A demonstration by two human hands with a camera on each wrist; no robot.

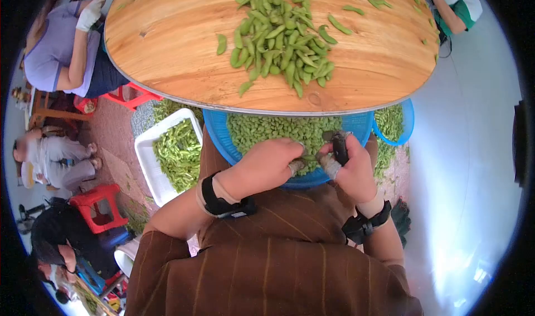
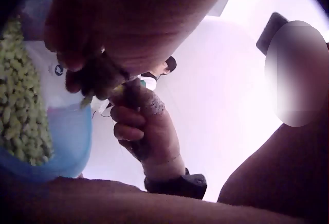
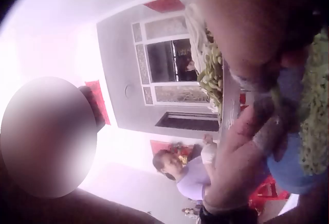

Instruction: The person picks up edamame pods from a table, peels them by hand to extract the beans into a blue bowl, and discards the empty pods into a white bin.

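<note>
Over the blue basin point(image 1: 217, 140), my left hand point(image 1: 270, 163) and right hand point(image 1: 356, 171) meet with their fingertips close together. Between them is a green edamame pod point(image 1: 310, 159), pinched by the left thumb and fingers, with its other end at the right thumb. Greyish wraps cover the thumbs, and a black piece point(image 1: 339, 150) lies along the curled fingers of the right hand. Shelled green beans point(image 1: 278, 128) fill the basin below. In the left wrist view, the left hand point(image 2: 97, 44) hides most of the pod.
A round wooden table point(image 1: 173, 54) bearing a heap of edamame pods point(image 1: 278, 37) overhangs the basin. To the left stands a white tub point(image 1: 146, 154) of pods; a blue basket point(image 1: 409, 124) is at right. Red stools point(image 1: 103, 207) and other people sit around.
</note>
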